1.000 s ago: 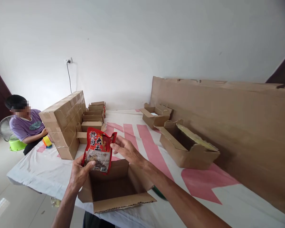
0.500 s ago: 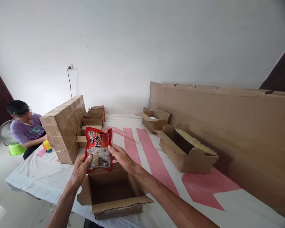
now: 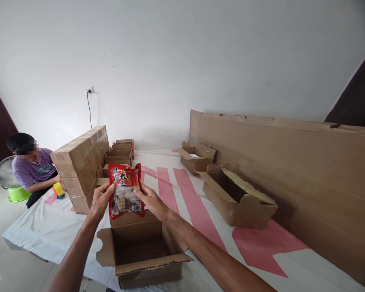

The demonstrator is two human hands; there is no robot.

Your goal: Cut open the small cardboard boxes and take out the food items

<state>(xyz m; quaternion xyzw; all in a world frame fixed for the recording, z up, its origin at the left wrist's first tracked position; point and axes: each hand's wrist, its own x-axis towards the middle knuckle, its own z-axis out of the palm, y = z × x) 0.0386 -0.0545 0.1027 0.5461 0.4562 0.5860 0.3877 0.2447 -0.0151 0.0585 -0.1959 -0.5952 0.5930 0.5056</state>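
Observation:
Between my two hands is a red printed food packet (image 3: 125,194) with a clear lower part that shows pieces of food inside. My left hand (image 3: 102,198) grips its left edge, thumb on the front. On the right edge, my right hand (image 3: 150,200) pinches it, with the thumb lying over the front face. The packet is upright above the far side of an open cardboard box (image 3: 152,271). Nothing shows inside that box, and its flaps stand out to the sides.
Taped cartons (image 3: 76,162) are stacked at the left, with a row of open boxes (image 3: 121,153) behind. Two open boxes, one nearer (image 3: 249,213) and one farther (image 3: 197,162), stand by a tall cardboard panel (image 3: 276,162). A person (image 3: 33,170) sits left, near a tape roll (image 3: 58,190).
My left hand has slid up the packet's left edge, and my right thumb lies further over its front. The view has tilted slightly. The seated person has barely moved.

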